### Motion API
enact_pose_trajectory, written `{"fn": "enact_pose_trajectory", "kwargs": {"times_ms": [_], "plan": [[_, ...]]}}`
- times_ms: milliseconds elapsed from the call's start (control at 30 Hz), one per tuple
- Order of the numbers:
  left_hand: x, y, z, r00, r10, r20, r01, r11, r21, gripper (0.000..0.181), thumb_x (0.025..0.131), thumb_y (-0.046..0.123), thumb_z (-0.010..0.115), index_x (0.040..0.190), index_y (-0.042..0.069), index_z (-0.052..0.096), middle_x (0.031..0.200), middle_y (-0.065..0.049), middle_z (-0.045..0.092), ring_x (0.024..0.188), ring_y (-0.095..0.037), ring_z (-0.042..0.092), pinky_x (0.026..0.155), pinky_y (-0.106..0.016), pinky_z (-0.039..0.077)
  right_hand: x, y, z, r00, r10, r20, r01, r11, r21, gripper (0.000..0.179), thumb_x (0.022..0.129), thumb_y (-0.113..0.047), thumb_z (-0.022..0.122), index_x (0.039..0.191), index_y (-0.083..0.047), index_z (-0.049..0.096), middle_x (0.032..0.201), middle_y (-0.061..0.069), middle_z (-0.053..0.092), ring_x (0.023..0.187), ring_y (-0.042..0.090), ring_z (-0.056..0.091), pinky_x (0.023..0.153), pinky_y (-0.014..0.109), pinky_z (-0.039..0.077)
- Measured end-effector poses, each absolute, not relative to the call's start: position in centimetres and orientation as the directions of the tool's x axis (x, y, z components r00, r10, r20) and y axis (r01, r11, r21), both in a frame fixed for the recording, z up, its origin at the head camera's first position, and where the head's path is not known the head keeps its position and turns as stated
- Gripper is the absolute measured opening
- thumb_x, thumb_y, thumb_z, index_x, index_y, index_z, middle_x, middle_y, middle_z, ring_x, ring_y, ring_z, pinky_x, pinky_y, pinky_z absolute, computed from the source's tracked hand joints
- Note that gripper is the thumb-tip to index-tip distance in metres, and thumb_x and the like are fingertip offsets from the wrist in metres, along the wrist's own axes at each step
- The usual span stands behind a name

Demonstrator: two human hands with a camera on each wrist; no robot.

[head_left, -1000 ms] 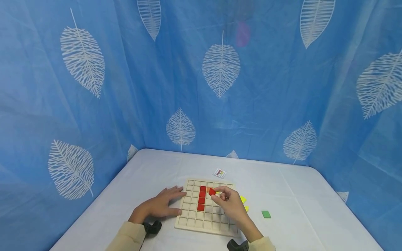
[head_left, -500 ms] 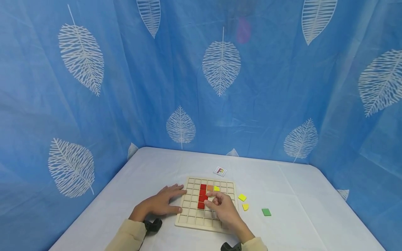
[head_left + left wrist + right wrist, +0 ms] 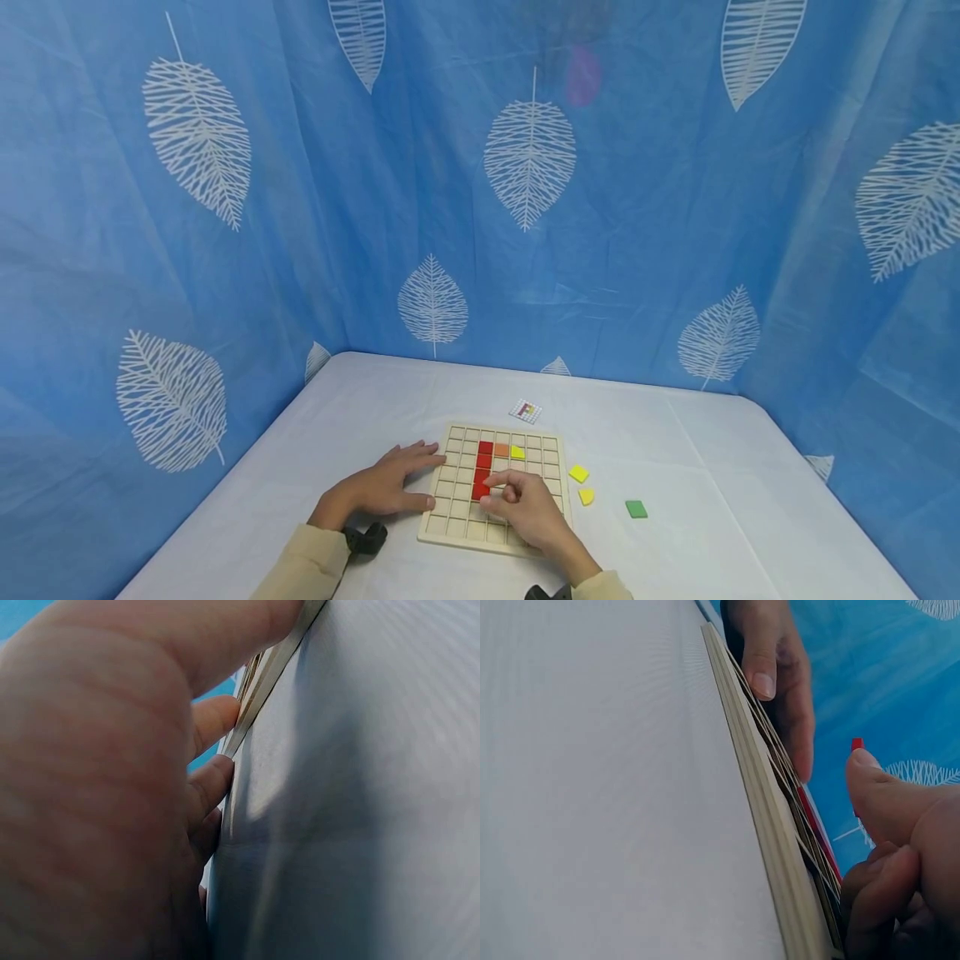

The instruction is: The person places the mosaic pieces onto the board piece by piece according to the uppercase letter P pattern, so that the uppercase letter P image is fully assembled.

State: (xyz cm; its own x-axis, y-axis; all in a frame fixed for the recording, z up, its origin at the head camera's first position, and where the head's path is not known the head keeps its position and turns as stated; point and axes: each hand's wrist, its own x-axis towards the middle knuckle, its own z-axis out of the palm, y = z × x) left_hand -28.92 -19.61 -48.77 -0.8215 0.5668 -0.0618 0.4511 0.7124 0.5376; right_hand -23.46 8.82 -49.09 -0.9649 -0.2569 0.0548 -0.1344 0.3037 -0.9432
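A pale wooden grid board [image 3: 456, 510] lies on the white table. On it, a column of red square tiles [image 3: 483, 462] runs toward the near side, with an orange tile [image 3: 502, 450] and a yellow tile [image 3: 517, 452] to the right of its far end. My right hand [image 3: 531, 507] is over the board at the column's near end. Between thumb and forefinger it pinches a red tile [image 3: 857, 743], mostly hidden behind the thumb in the right wrist view. My left hand [image 3: 397, 485] rests with spread fingers against the board's left edge.
Two yellow tiles [image 3: 578, 473] lie just right of the board, and a green square tile [image 3: 636, 509] farther right. A small card with a coloured grid pattern [image 3: 526, 411] lies beyond the far edge. Blue leaf-print cloth [image 3: 480, 208] hangs around the table.
My right hand has carried the red tile from near the orange tile toward me and slightly left, to the near end of the red column. The left hand stays against the board.
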Motion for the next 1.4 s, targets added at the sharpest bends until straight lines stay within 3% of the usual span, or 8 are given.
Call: {"fn": "enact_pose_trajectory", "kwargs": {"times_ms": [267, 633, 900, 1400], "plan": [[-28.98, -19.73, -48.85, -0.816, 0.575, -0.054, 0.464, 0.709, 0.531, 0.078, 0.087, 0.065, 0.065, 0.152, 0.028, 0.044, 0.165, -0.002, 0.032, 0.156, -0.031, 0.019, 0.125, -0.062, 0.01, -23.43, 8.7, -49.22, -0.956, -0.286, 0.068, -0.177, 0.375, -0.91, 0.028, 0.083, -0.026, 0.083, 0.105, -0.011, 0.075, 0.066, -0.007, 0.041, 0.059, 0.005, 0.037, 0.05, 0.016, 0.032], [-28.97, -19.62, -48.8, -0.82, 0.569, -0.058, 0.458, 0.714, 0.53, 0.078, 0.086, 0.065, 0.065, 0.152, 0.029, 0.044, 0.165, -0.002, 0.032, 0.156, -0.031, 0.019, 0.125, -0.063, 0.009, -23.32, 8.35, -49.11, -0.953, -0.278, 0.117, -0.262, 0.567, -0.781, 0.022, 0.081, -0.034, 0.083, 0.097, -0.021, 0.077, 0.062, -0.011, 0.045, 0.053, 0.003, 0.037, 0.047, 0.019, 0.032], [-29.0, -19.66, -48.83, -0.818, 0.571, -0.064, 0.458, 0.715, 0.529, 0.078, 0.087, 0.065, 0.064, 0.152, 0.029, 0.044, 0.165, -0.002, 0.031, 0.157, -0.031, 0.018, 0.125, -0.063, 0.009, -23.17, 8.26, -48.98, -0.954, -0.285, 0.098, -0.251, 0.57, -0.782, 0.02, 0.078, -0.031, 0.084, 0.094, -0.023, 0.077, 0.057, -0.011, 0.045, 0.048, 0.003, 0.036, 0.042, 0.019, 0.029], [-28.84, -19.6, -48.7, -0.807, 0.588, -0.054, 0.471, 0.697, 0.541, 0.077, 0.088, 0.063, 0.065, 0.152, 0.026, 0.044, 0.165, -0.004, 0.032, 0.156, -0.033, 0.019, 0.124, -0.064, 0.01, -22.92, 8.16, -49.07, -0.933, -0.316, 0.173, -0.337, 0.596, -0.729, 0.017, 0.079, -0.028, 0.082, 0.093, -0.019, 0.08, 0.053, -0.012, 0.044, 0.046, 0.0, 0.035, 0.044, 0.018, 0.03]]}}
